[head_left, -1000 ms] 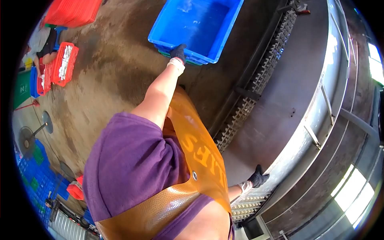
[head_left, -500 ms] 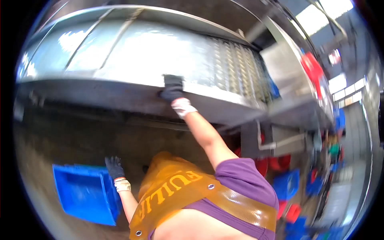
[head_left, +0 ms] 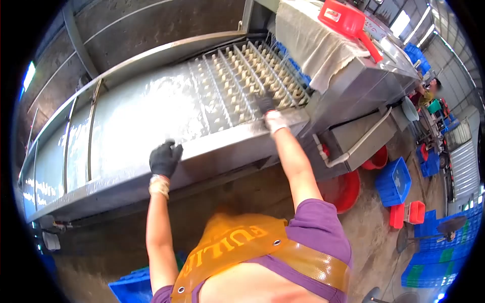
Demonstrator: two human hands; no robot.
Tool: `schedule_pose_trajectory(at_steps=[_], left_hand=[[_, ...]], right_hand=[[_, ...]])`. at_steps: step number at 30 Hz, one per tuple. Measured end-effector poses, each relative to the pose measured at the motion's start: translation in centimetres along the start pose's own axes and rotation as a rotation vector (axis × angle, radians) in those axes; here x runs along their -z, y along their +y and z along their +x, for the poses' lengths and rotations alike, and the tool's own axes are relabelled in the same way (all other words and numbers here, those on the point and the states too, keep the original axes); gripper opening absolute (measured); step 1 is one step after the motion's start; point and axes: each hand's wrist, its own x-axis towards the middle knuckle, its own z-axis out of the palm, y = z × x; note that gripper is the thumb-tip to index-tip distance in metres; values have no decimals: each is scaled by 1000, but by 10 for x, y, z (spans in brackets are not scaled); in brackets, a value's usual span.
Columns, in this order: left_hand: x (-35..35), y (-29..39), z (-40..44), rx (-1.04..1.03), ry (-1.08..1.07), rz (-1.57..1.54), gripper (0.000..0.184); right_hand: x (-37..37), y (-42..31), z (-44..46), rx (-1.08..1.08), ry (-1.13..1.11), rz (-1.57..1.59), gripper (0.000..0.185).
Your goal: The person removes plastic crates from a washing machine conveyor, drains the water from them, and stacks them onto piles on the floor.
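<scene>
My left hand [head_left: 165,159], in a black glove, hovers by the front rim of a long metal tank [head_left: 222,144]; its fingers are apart with nothing between them. My right hand [head_left: 264,104], gloved the same way, reaches over the rim at the tank's right end. It is at the near edge of a rack-like section [head_left: 242,76], where metal bars run between rows of small pale pieces. The right fingers are dark and hard to make out there. Shiny water [head_left: 146,106] fills the tank left of these rows.
A red dipper [head_left: 343,19] and a pale cloth [head_left: 313,38] lie on the metal housing at the right. Below stand a red tub [head_left: 348,192], a blue crate [head_left: 393,183] and red baskets [head_left: 415,212]. Another blue crate [head_left: 132,288] is by my left arm. A person [head_left: 432,91] is far right.
My left hand has risen from beside the blue crate to the tank's rim. My right hand has moved right along the rim to the rows. The view has turned right.
</scene>
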Motion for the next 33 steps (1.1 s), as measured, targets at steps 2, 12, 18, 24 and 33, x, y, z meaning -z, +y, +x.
schedule_pose_trajectory(at_steps=[2, 12, 18, 24, 33], left_hand=[[-3, 20, 6, -23, 55, 168, 23], [-13, 11, 18, 33, 307, 174, 17], [-15, 12, 7, 63, 246, 220, 18], [-9, 9, 4, 91, 147, 94, 27], [-19, 5, 4, 101, 198, 80, 28]], right_hand=[[40, 90, 93, 29, 486, -235, 52], [90, 103, 172, -295, 165, -449, 72], [24, -1, 101, -10, 802, -161, 78], [-6, 44, 110, 88, 211, 471, 78], [52, -5, 90, 52, 131, 634, 65]])
